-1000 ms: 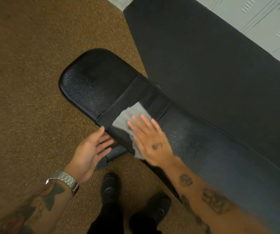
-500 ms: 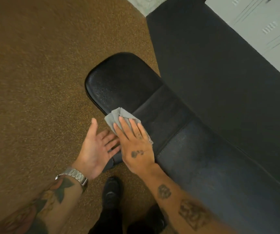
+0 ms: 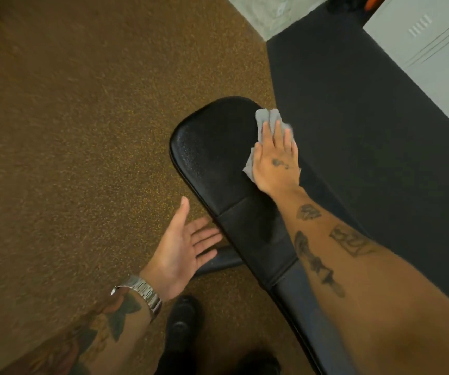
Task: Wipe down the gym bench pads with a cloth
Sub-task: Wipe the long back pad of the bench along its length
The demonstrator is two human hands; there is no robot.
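While the right hand [image 3: 274, 158] presses a crumpled grey cloth [image 3: 265, 119] flat-fingered onto the far right edge of the rounded black vinyl bench pad [image 3: 212, 152], the left hand [image 3: 182, 250] hovers palm-up, fingers spread and holding nothing, beside the pad's near edge above speckled brown carpet [image 3: 82, 131]. A silver metal wristwatch [image 3: 142, 292] circles the left wrist.

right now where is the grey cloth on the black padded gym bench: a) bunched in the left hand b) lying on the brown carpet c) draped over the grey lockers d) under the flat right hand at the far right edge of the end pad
d: the right hand lies flat with straight fingers on the grey cloth, pressing it on the far right edge of the black end pad; the left hand is bare.
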